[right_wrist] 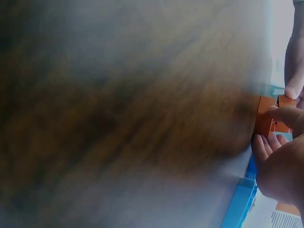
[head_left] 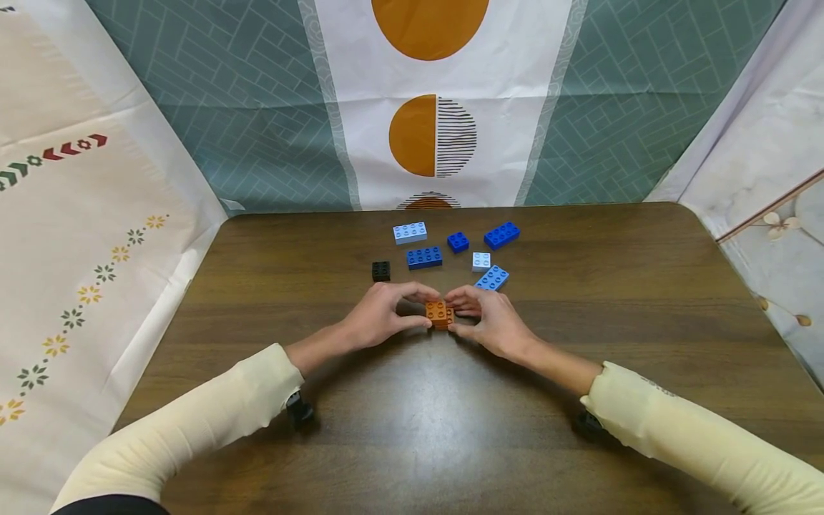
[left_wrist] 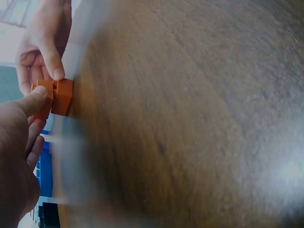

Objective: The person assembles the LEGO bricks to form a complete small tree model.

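Two orange toy building bricks are between my hands at the table's middle, one partly over the other and shifted sideways. My left hand (head_left: 380, 315) pinches the upper orange brick (head_left: 435, 310), its thumb lying on the near side in the left wrist view. My right hand (head_left: 492, 322) holds the lower orange brick (head_left: 450, 315) at its right end between thumb and fingers. In the right wrist view the lower brick's side faces the camera, and my thumb partly covers the join. Whether the studs are fully pressed together I cannot tell.
Beyond the hands lie a black brick (head_left: 381, 271), dark blue bricks (head_left: 424, 258) (head_left: 458, 242) (head_left: 502, 235), a pale blue brick (head_left: 410, 233), a whitish brick (head_left: 481, 262) and a light blue brick (head_left: 492, 277). The brown table (head_left: 257, 286) meets hanging cloths (head_left: 270, 143).
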`<move>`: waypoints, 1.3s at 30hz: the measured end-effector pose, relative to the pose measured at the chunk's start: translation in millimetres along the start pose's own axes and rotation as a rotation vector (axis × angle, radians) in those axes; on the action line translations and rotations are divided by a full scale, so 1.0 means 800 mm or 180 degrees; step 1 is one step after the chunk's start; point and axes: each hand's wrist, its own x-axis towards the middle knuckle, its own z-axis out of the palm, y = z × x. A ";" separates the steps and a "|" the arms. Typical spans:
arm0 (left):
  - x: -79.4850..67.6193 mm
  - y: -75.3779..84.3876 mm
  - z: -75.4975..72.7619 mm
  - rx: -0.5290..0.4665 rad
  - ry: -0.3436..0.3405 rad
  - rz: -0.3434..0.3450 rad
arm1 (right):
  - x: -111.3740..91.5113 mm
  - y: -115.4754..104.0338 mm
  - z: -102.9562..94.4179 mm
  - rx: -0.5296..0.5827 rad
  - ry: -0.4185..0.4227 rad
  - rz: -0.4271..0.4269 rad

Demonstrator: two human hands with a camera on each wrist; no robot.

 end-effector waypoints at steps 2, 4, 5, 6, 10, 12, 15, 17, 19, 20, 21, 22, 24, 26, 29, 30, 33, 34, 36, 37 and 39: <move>0.001 0.000 0.003 0.0004 0.0038 0.0031 | 0.000 0.001 0.000 0.0005 0.0012 0.0019; 0.003 0.000 0.006 0.0003 0.0073 0.0066 | -0.001 0.001 -0.001 0.0026 0.0018 0.0044; 0.004 0.000 0.007 -0.0002 0.0088 0.0082 | -0.001 0.002 -0.001 0.0040 0.0022 0.0057; 0.004 -0.001 0.009 -0.0001 0.0102 0.0088 | -0.001 0.002 -0.001 0.0052 0.0024 0.0066; 0.005 -0.002 0.012 -0.0054 0.0123 0.0080 | 0.000 0.002 -0.001 0.0077 0.0030 0.0095; 0.005 -0.001 0.012 -0.0093 0.0118 0.0057 | 0.000 0.001 -0.002 0.0062 0.0037 0.0097; 0.005 -0.001 0.013 -0.0166 0.0108 0.0018 | 0.000 0.002 -0.002 -0.0019 0.0068 0.0058; 0.006 -0.001 0.013 -0.0194 0.0098 -0.0019 | 0.000 0.003 -0.002 -0.0074 0.0093 0.0021; 0.006 -0.001 0.014 -0.0229 0.0095 -0.0050 | 0.000 0.005 -0.002 -0.0136 0.0120 -0.0012; 0.006 -0.001 0.014 -0.0245 0.0093 -0.0062 | 0.000 0.004 -0.002 -0.0146 0.0129 -0.0009; 0.006 -0.001 0.015 -0.0263 0.0094 -0.0077 | -0.001 0.004 -0.003 -0.0153 0.0131 -0.0010; 0.006 -0.001 0.015 -0.0285 0.0099 -0.0096 | -0.001 0.004 -0.003 -0.0161 0.0132 -0.0012; 0.007 -0.002 0.016 -0.0362 0.0108 -0.0126 | -0.001 0.004 -0.004 -0.0180 0.0133 -0.0009; 0.007 -0.002 0.018 -0.0430 0.0111 -0.0180 | -0.002 0.003 -0.005 -0.0183 0.0127 0.0001; 0.007 -0.002 0.019 -0.0505 0.0116 -0.0271 | -0.002 0.005 -0.006 -0.0192 0.0110 0.0002; 0.006 -0.002 0.020 -0.0516 0.0119 -0.0297 | -0.002 0.004 -0.007 -0.0176 0.0105 0.0012; 0.006 -0.002 0.021 -0.0572 0.0142 -0.0352 | -0.002 0.006 -0.008 -0.0134 0.0080 0.0004; 0.005 -0.003 0.021 -0.0604 0.0154 -0.0357 | -0.002 0.005 -0.008 -0.0123 0.0073 0.0005; 0.005 -0.004 0.022 -0.0684 0.0177 -0.0382 | -0.001 0.005 -0.009 -0.0103 0.0057 0.0003; 0.005 -0.005 0.023 -0.0732 0.0192 -0.0390 | -0.001 0.006 -0.009 -0.0100 0.0050 0.0006; 0.004 -0.007 0.024 -0.0822 0.0213 -0.0416 | -0.001 0.006 -0.009 -0.0107 0.0046 0.0005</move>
